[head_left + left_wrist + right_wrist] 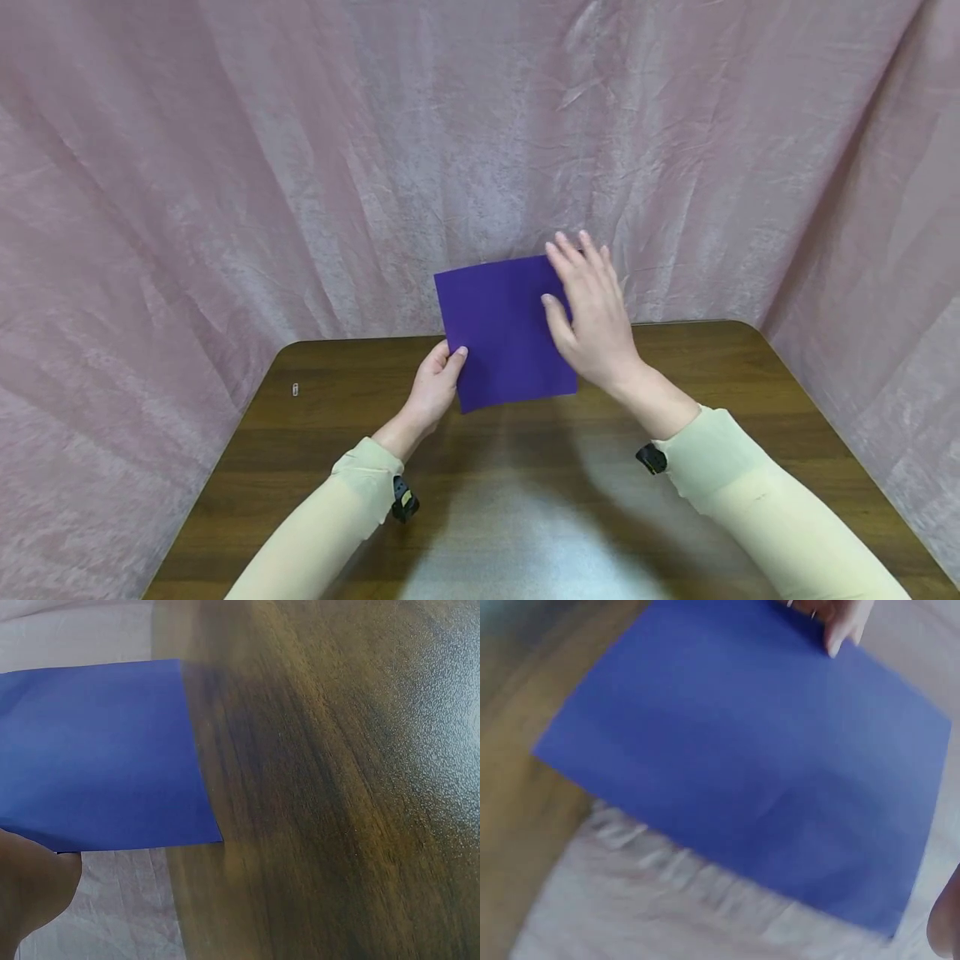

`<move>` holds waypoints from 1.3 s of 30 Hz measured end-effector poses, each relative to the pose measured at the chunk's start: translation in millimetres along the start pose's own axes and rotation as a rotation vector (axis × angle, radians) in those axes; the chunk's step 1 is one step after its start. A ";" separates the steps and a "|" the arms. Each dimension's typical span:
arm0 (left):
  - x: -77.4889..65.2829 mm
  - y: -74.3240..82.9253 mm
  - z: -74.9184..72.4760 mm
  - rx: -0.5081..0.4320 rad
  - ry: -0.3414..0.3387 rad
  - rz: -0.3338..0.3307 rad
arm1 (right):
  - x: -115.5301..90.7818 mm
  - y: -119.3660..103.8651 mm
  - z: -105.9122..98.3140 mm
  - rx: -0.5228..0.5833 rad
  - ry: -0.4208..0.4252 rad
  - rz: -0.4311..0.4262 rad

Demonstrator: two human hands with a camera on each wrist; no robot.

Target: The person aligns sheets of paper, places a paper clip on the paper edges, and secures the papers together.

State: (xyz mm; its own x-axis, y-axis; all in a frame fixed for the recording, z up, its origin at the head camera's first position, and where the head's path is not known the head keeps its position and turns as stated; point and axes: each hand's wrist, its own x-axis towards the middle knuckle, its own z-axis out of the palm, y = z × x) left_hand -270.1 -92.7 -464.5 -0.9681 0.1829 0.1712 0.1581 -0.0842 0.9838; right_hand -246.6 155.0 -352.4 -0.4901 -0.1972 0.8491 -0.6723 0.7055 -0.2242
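Observation:
A square sheet of purple paper [502, 333] is held up above the far part of the table, looking bluer in both wrist views. My left hand [435, 387] pinches its left edge, thumb on the near face and fingers behind. In the right wrist view the left thumb [840, 630] lies over the paper's edge. My right hand [596, 321] is raised at the sheet's right side with fingers straight and spread, overlapping the upper right corner in the head view. In the right wrist view a bit of the right hand [946, 919] shows beside the paper's corner.
A small paper clip [296, 389] lies on the left of the brown wooden table [337, 450]. Pink curtains [480, 150] hang behind the table's far edge and along both sides. Each wrist wears a black strapped device [405, 500].

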 end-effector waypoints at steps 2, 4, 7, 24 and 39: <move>-0.2 0.3 -0.7 0.001 -0.006 0.006 | 7.7 -13.5 6.6 -0.095 -0.081 -0.112; -0.3 0.4 -1.3 -0.004 -0.019 0.009 | 13.5 -25.9 14.4 -0.179 -0.175 -0.179; -0.3 -0.4 -2.1 0.000 -0.036 0.023 | 21.5 -40.3 25.8 -0.274 -0.313 -0.217; -2.9 -2.1 -1.1 0.018 -0.013 0.036 | 25.2 -22.5 22.0 -0.378 -0.326 -0.196; -2.5 -2.0 0.3 -0.006 -0.005 0.016 | 30.8 40.2 -27.2 -0.195 -0.147 0.098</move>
State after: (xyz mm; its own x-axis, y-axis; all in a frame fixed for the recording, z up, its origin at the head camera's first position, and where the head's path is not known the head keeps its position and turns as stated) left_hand -268.0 -92.7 -466.9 -0.9644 0.1865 0.1874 0.1725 -0.0935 0.9806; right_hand -273.7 195.8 -322.2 -0.6327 -0.2083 0.7458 -0.5049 0.8413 -0.1933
